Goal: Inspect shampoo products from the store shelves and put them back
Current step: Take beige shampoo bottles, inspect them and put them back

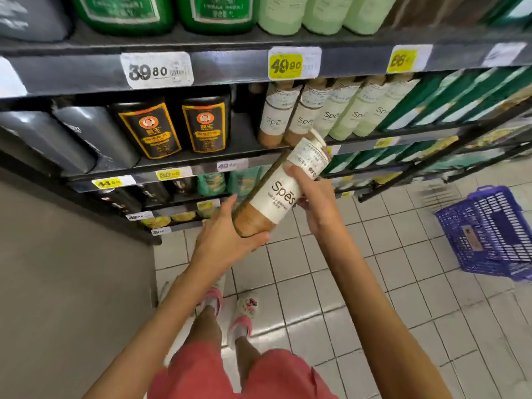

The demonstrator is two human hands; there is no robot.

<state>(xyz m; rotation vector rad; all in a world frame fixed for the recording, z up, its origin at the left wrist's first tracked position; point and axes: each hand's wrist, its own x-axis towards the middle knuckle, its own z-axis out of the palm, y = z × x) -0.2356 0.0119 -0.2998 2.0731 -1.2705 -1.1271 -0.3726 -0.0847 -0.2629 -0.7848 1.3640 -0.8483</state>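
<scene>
Before the dark shelves, over pale floor tiles, the left hand cupped the base of a tilted shampoo bottle, fingers curled; the right hand gripped its upper part.

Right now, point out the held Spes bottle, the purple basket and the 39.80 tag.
Spes bottle [283,191]: head view, white label.
Purple basket [452,237]: head view, mesh wall.
39.80 tag [140,72]: head view, printed digits.

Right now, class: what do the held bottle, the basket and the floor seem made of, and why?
The bottle looks plastic, brown and faintly glossy below a matte white label. The basket: moulded purple plastic, by its open lattice walls. The floor: likely glazed ceramic tile; grout lines and glare show.
</scene>
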